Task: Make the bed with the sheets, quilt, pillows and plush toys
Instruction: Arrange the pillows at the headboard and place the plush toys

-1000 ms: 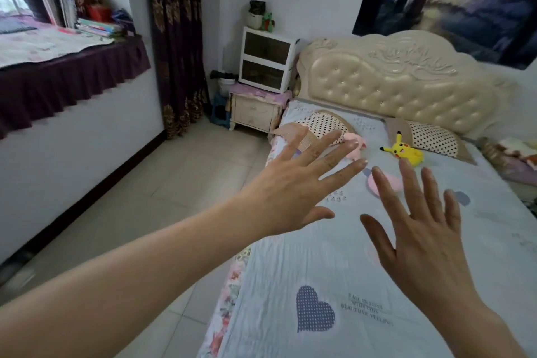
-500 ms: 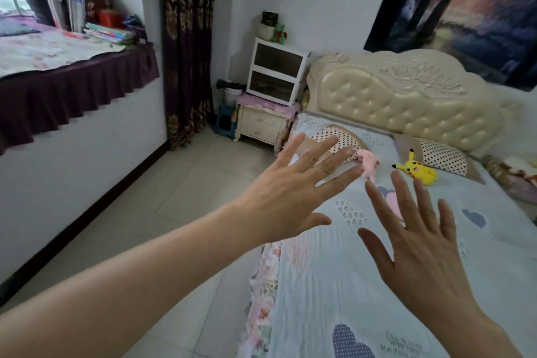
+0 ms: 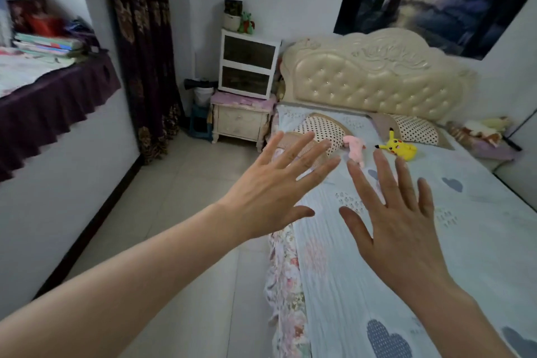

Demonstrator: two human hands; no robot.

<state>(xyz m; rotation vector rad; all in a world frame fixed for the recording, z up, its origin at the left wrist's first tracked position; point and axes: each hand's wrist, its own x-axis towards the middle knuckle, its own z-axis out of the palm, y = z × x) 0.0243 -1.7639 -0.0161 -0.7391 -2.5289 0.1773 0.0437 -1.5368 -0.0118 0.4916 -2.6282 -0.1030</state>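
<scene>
Head view: left hand and right hand spread above the quilt.

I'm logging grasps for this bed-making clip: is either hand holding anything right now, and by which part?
Nothing is held. The left hand and right hand are both spread with straight fingers, raised in front of the quilt.

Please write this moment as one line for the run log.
left hand: open, empty | right hand: open, empty | quilt: spread flat | pillows: two by headboard | pink plush, yellow plush: beside pillows
</scene>
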